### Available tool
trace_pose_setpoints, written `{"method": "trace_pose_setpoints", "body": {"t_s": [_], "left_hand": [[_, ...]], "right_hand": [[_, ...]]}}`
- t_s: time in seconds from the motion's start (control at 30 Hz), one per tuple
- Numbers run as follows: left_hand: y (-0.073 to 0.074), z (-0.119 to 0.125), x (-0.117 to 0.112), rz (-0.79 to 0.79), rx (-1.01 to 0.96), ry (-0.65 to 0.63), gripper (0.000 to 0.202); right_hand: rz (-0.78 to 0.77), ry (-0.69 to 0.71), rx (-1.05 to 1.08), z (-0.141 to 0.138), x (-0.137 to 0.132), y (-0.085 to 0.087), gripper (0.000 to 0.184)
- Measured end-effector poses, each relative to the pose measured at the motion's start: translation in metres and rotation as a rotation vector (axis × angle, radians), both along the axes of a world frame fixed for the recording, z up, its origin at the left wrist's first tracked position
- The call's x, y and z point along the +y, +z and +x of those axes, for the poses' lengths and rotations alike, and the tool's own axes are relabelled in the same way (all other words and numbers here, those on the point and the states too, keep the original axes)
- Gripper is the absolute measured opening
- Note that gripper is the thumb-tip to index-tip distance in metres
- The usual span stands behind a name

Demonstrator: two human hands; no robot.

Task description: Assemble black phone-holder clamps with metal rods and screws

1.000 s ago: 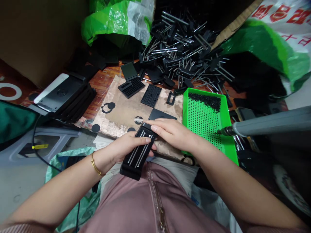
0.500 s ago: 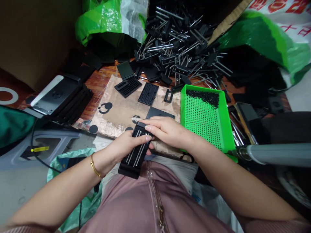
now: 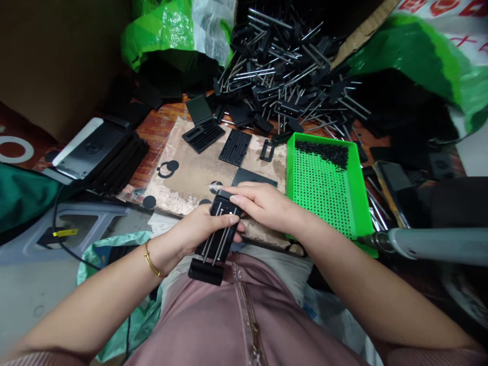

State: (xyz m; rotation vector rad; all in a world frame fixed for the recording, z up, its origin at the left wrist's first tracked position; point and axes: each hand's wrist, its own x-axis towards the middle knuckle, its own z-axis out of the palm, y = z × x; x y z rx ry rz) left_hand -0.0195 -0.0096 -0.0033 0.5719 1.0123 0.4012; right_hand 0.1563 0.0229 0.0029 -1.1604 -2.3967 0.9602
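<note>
Just above my lap I hold a long black plastic bracket [image 3: 214, 243] with thin metal rods running along it. My left hand [image 3: 195, 235] grips it from the left side, thumb laid over the rods. My right hand [image 3: 263, 206] covers its far end, fingers curled and pressing down on the top. Under both hands lies a worn brown cardboard sheet [image 3: 190, 170] with a few flat black plastic parts on it.
A green perforated tray [image 3: 328, 185] with small black bits at its far end stands to the right. Behind it is a heap of black brackets with metal rods [image 3: 282, 76]. A stack of black plates [image 3: 102, 155] sits left. A grey tool handle [image 3: 430, 244] reaches in from the right.
The grey tool at the right has dropped from over the tray to below its near corner. Both hands keep their hold on the bracket, which has tilted slightly more upright.
</note>
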Motion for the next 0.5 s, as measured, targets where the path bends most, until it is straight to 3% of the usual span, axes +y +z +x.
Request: {"method": "trace_pose_setpoints", "body": {"t_s": [0.2, 0.27, 0.37, 0.43, 0.5], "left_hand": [[-0.003, -0.004, 0.001, -0.010, -0.071, -0.025, 0.027], [-0.004, -0.005, 0.000, -0.016, -0.102, 0.013, 0.026], [-0.004, -0.004, -0.001, 0.000, -0.190, 0.222, 0.029], [-0.003, -0.001, 0.001, 0.026, -0.284, 0.414, 0.032], [-0.002, 0.004, 0.003, 0.088, -0.363, 0.602, 0.042]], "right_hand": [[-0.046, -0.029, 0.025, 0.000, 0.001, 0.002, 0.037], [-0.041, -0.108, 0.042, 0.002, -0.003, 0.003, 0.037], [-0.092, -0.386, 0.147, 0.007, -0.021, 0.004, 0.042], [-0.308, -0.581, 0.336, 0.007, -0.041, 0.002, 0.050], [-0.606, -0.674, 0.586, 0.004, -0.063, -0.002, 0.062]]}}
